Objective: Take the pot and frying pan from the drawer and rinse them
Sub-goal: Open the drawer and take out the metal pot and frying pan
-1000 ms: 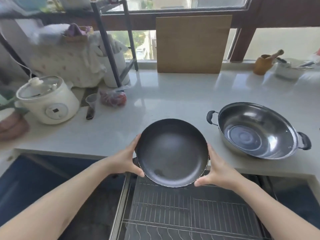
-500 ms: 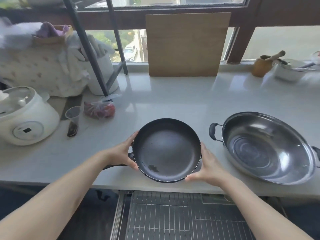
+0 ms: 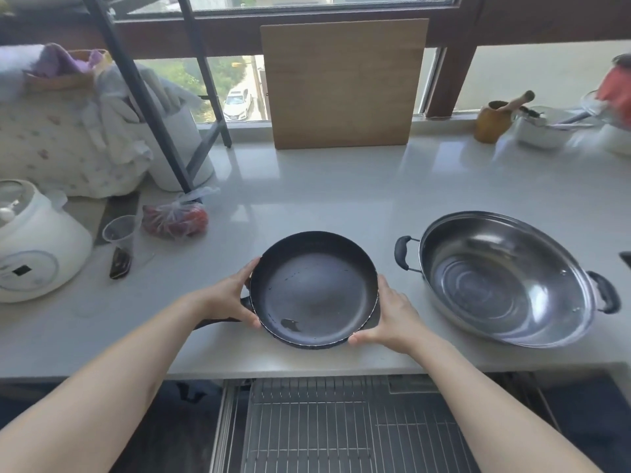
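Observation:
A dark round frying pan (image 3: 314,288) is over the front part of the pale countertop (image 3: 307,192), its handle pointing left under my wrist. My left hand (image 3: 228,298) grips its left rim and my right hand (image 3: 389,315) grips its right rim. A steel pot (image 3: 505,281) with two black side handles rests on the counter to the right of the pan, apart from it. Below the counter edge the drawer (image 3: 341,425) stands pulled out, showing a bare wire rack.
A white rice cooker (image 3: 34,247) sits at the left, with a plastic cup (image 3: 119,233) and a bag of red food (image 3: 176,218) beside it. A wooden board (image 3: 341,83) leans on the window. A wooden mortar (image 3: 491,121) and bowls stand at the back right.
Both hands have carried the frying pan from above the open drawer forward onto the counter area. The pot has not moved.

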{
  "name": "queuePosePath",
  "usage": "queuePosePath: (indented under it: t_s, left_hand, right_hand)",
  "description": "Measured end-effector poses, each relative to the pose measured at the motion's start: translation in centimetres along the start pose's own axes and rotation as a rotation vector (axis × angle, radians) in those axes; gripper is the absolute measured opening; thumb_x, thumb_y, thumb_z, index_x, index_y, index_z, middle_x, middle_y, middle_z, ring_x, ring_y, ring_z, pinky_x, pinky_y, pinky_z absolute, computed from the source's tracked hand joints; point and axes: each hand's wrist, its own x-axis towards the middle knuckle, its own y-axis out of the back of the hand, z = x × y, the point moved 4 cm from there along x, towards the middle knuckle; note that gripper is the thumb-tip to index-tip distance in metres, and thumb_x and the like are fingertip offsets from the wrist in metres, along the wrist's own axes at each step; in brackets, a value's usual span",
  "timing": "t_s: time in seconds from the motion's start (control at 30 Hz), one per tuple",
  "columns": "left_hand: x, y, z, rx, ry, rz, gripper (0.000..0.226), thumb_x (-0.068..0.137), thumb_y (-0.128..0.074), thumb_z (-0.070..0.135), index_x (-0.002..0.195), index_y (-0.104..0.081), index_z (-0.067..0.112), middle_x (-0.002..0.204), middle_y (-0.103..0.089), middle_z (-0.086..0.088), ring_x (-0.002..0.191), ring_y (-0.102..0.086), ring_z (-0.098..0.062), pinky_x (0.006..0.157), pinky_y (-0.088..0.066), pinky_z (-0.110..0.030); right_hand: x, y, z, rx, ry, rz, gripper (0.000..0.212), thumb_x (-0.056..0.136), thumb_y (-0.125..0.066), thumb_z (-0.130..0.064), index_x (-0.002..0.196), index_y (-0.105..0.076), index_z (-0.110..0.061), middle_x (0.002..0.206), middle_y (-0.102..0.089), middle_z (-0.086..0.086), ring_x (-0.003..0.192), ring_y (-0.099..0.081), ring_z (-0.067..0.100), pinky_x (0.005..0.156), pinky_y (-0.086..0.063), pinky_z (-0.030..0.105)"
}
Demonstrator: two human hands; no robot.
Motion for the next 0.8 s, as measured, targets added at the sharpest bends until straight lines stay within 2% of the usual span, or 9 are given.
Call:
queuePosePath:
  t_s: [0.03, 0.1, 0.13, 0.23, 0.3, 0.43, 0.6, 0.7, 0.8]
  left_hand:
    - [-0.4, -0.1, 0.3, 0.022, 0.008, 0.045, 0.130, 0.054, -0.091, 0.032, 0.151, -0.005, 0.050, 0.129, -0.044, 0.002, 0.103, -0.052, 0.002, 0.095, -0.041, -0.018]
    - [-1.6, -0.2, 1.1, 0.140, 0.041, 0.191, 0.129, 0.058, -0.091, 0.036, 0.155, -0.006, 0.041, 0.141, -0.035, -0.005, 0.129, -0.038, -0.019, 0.109, -0.035, -0.038]
    - [-2.5, -0.5, 1.6, 0.207, 0.058, 0.275, 0.126, 0.061, -0.090, 0.038, 0.156, -0.007, 0.037, 0.144, -0.032, -0.007, 0.135, -0.030, -0.024, 0.112, -0.031, -0.042]
    - [-6.1, -2.6, 3.6, 0.242, 0.002, 0.490, 0.115, 0.066, -0.087, 0.042, 0.156, -0.016, 0.029, 0.146, -0.032, -0.006, 0.133, -0.028, -0.023, 0.111, -0.028, -0.040]
    - [-9.1, -5.4, 4.9, 0.233, -0.053, 0.550, 0.110, 0.069, -0.086, 0.042, 0.156, -0.020, 0.025, 0.146, -0.035, -0.006, 0.134, -0.029, -0.024, 0.113, -0.026, -0.039]
    - [-15.7, -14.0, 6.6, 0.218, -0.076, 0.481, 0.107, 0.073, -0.081, 0.048, 0.157, -0.017, 0.027, 0.153, -0.028, -0.003, 0.142, -0.022, -0.020, 0.119, -0.024, -0.042]
    - [-24.3, -25.4, 6.2, 0.110, -0.049, 0.465, 0.106, 0.075, -0.078, 0.050, 0.157, -0.014, 0.028, 0.153, -0.028, 0.002, 0.142, -0.021, -0.015, 0.118, -0.022, -0.035]
    - [-29.5, -30.6, 4.6, 0.007, 0.029, 0.578, 0.103, 0.073, -0.083, 0.042, 0.155, -0.025, 0.020, 0.148, -0.036, -0.002, 0.137, -0.029, -0.018, 0.115, -0.023, -0.035]
    - [-34.4, -34.9, 2.3, -0.112, 0.226, 0.773, 0.101, 0.068, -0.088, 0.033, 0.151, -0.034, 0.011, 0.144, -0.043, -0.010, 0.134, -0.034, -0.028, 0.112, -0.027, -0.043]
  right_hand:
    - [-0.5, -0.1, 0.1, -0.030, -0.006, 0.026, 0.125, 0.051, -0.083, -0.062, 0.150, -0.014, -0.032, 0.132, -0.050, -0.004, 0.126, -0.040, 0.023, 0.102, -0.041, 0.044]
    - [-2.1, -0.2, 0.5, -0.084, -0.015, 0.077, 0.127, 0.063, -0.080, -0.064, 0.157, -0.005, -0.023, 0.149, -0.038, -0.001, 0.137, -0.030, 0.023, 0.111, -0.033, 0.042]
    - [-3.2, -0.3, 0.8, -0.109, -0.013, 0.093, 0.126, 0.067, -0.077, -0.065, 0.158, -0.002, -0.023, 0.153, -0.032, -0.001, 0.140, -0.026, 0.022, 0.113, -0.029, 0.040]
    - [-7.2, -0.7, 2.3, -0.153, 0.018, 0.104, 0.123, 0.071, -0.073, -0.066, 0.159, 0.000, -0.021, 0.155, -0.029, 0.000, 0.139, -0.025, 0.021, 0.114, -0.027, 0.039]
    - [-10.5, -0.9, 3.6, -0.141, 0.021, 0.104, 0.122, 0.072, -0.073, -0.066, 0.159, -0.001, -0.021, 0.155, -0.030, 0.001, 0.139, -0.026, 0.021, 0.115, -0.027, 0.040]
    - [-18.5, -1.6, 7.2, -0.116, -0.044, 0.115, 0.120, 0.072, -0.073, -0.066, 0.159, -0.004, -0.021, 0.157, -0.030, 0.002, 0.143, -0.026, 0.025, 0.115, -0.030, 0.044]
    - [-30.3, -3.5, 12.9, -0.035, -0.157, 0.173, 0.117, 0.074, -0.076, -0.059, 0.159, -0.007, -0.018, 0.155, -0.034, 0.005, 0.141, -0.029, 0.024, 0.114, -0.030, 0.041]
    - [-37.1, -5.0, 16.4, -0.002, -0.256, 0.291, 0.114, 0.073, -0.082, -0.049, 0.157, -0.015, -0.011, 0.144, -0.044, 0.011, 0.132, -0.038, 0.028, 0.110, -0.033, 0.042]
    - [-43.1, -6.8, 19.9, 0.042, -0.418, 0.494, 0.111, 0.069, -0.088, -0.039, 0.154, -0.024, -0.004, 0.129, -0.053, 0.018, 0.122, -0.044, 0.033, 0.104, -0.037, 0.048]
